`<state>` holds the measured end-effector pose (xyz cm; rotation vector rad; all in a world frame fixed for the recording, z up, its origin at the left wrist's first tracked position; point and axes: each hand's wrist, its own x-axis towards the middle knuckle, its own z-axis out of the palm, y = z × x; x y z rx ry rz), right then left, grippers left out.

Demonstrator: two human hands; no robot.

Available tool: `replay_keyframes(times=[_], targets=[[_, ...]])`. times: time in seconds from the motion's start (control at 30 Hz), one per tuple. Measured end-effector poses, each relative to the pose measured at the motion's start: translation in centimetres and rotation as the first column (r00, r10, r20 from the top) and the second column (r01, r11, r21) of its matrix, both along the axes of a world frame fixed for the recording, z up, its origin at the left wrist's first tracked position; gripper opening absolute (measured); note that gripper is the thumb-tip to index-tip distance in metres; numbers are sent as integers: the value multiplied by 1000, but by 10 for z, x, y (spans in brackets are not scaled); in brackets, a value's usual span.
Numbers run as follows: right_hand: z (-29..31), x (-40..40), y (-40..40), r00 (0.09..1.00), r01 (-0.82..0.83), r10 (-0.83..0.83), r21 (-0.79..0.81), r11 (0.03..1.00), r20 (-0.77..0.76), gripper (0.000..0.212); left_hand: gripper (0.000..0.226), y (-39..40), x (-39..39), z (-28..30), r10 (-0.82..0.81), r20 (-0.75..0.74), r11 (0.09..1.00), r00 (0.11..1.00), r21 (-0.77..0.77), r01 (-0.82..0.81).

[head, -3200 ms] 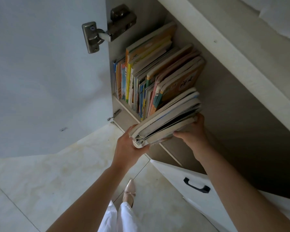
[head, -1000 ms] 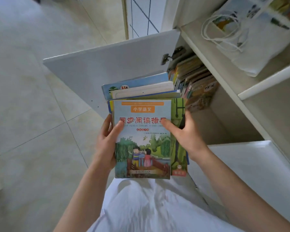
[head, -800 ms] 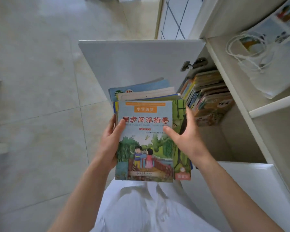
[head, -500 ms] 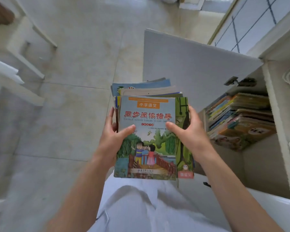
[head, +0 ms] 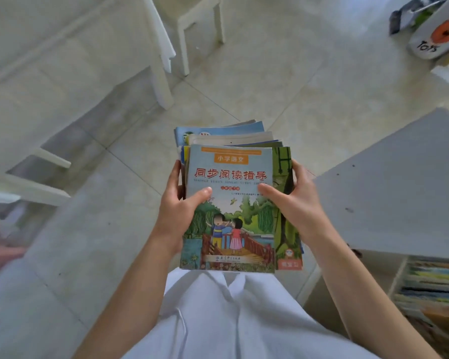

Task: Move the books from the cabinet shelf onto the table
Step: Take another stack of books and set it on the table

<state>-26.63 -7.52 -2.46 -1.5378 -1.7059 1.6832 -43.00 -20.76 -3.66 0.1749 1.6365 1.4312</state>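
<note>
I hold a stack of thin books (head: 231, 174) flat in front of my waist. The top one has a pale blue cover with orange Chinese lettering and a drawing of two children on a bridge. My left hand (head: 176, 211) grips the stack's left edge, thumb on the cover. Along the right edge my right hand (head: 296, 206) holds it the same way, thumb on top. More books (head: 433, 288) stand on the cabinet shelf at the lower right. The white table (head: 70, 66) fills the upper left.
The open white cabinet door (head: 405, 187) juts out at my right. A white chair or stool leg (head: 184, 40) stands beyond the table. A toy container (head: 436, 32) with an orange spot lies at the top right. Pale floor tiles (head: 283, 81) lie ahead.
My view has swung left, away from the cabinet toward the table. The book stack stays in both hands; the shelf has slid to the lower right edge.
</note>
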Motion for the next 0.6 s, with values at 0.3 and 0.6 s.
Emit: replay_keyframes(times=[0.3, 0.6], targets=[[-1, -191, -9, 967, -256, 256, 1, 967, -10, 89, 55, -40, -151, 5, 235, -48, 970, 971, -46, -237], [1, -356, 22, 880, -474, 474, 2, 880, 14, 85, 58, -36, -272, -7, 499, 12, 866, 867, -59, -497]])
